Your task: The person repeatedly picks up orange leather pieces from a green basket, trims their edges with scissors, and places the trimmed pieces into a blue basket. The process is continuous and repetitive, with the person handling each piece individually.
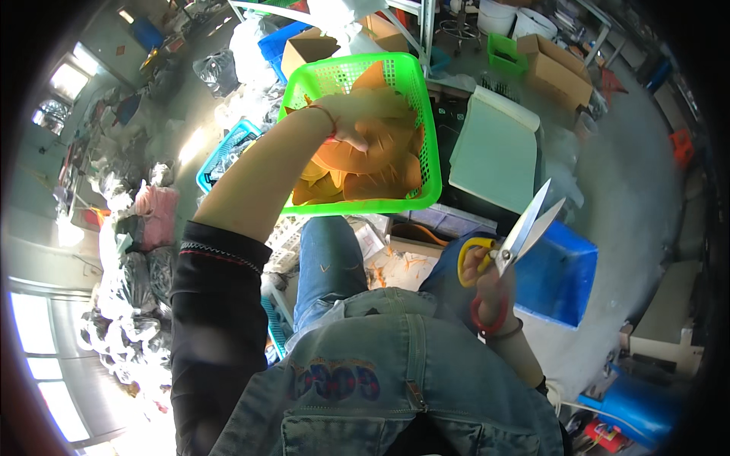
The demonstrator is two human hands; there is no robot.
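My left hand (363, 115) reaches into a bright green plastic basket (423, 114) and rests on the pile of orange rubbery pieces (372, 163) inside it; the fingers look blurred and seem to close on one orange piece. My right hand (487, 283) holds a pair of scissors (525, 232) with yellow handles, its blades parted and pointing up and right. The scissors sit above my knee, in front of a blue bin. My jeans-clad legs and denim jacket fill the lower middle.
A blue plastic bin (559, 277) stands to my right, a pale green board (494, 152) beyond it. Cardboard boxes (559, 68), a small green crate (506, 53) and blue crates (224, 152) lie behind the basket. Filled plastic bags (141, 266) pile up on my left.
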